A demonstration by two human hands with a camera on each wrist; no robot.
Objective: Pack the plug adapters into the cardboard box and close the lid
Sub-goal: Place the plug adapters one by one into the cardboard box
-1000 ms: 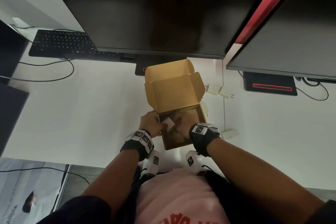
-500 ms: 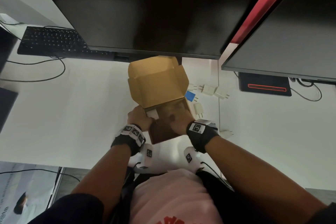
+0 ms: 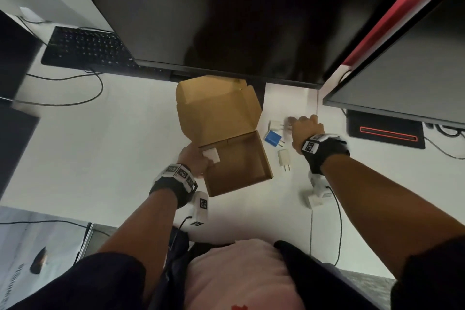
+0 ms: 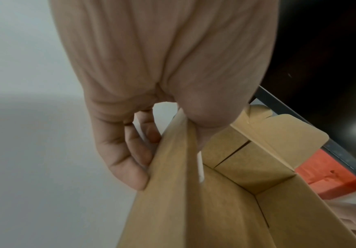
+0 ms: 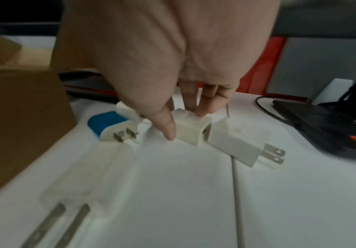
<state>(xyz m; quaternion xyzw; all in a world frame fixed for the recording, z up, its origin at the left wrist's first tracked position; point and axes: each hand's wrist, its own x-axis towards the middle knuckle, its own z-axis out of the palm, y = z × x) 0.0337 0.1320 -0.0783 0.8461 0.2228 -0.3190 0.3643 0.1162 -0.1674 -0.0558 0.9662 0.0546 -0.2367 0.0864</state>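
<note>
Cardboard, plain brown and unprinted, makes up the open box [image 3: 241, 166] that sits on the white desk [image 3: 100, 158] nearest the person, its lid [image 3: 216, 111] standing up at the far side under the monitor [image 3: 226, 20]. The left hand [image 3: 195, 161] grips the box's left wall, thumb inside and fingers [image 4: 128, 167] outside, and seems to press a small white adapter [image 3: 211, 155] against that wall; only this one piece shows inside, so packing looks barely begun.

Right of the box, on the desk, lie the loose plug adapters. Nearest is a slim white adapter [image 3: 283, 160] with its prongs pointing toward the person, then a blue-and-white adapter [image 5: 111, 125], prongs also showing. Farther still, the right hand [image 5: 173, 67] has closed thumb and fingertips [image 5: 202, 107] round a cream cube adapter [image 5: 190, 129], which touches the desk and sits just beside a white adapter with two flat prongs [image 5: 238, 144].

By my reading the step in hand is picking up that cream cube. Next it wants lifting clear without nudging its white neighbour, then carrying left over the box's right wall and setting down flat on the floor of the box, leaving room for the others. The lid cannot be folded down until all are in.
</note>
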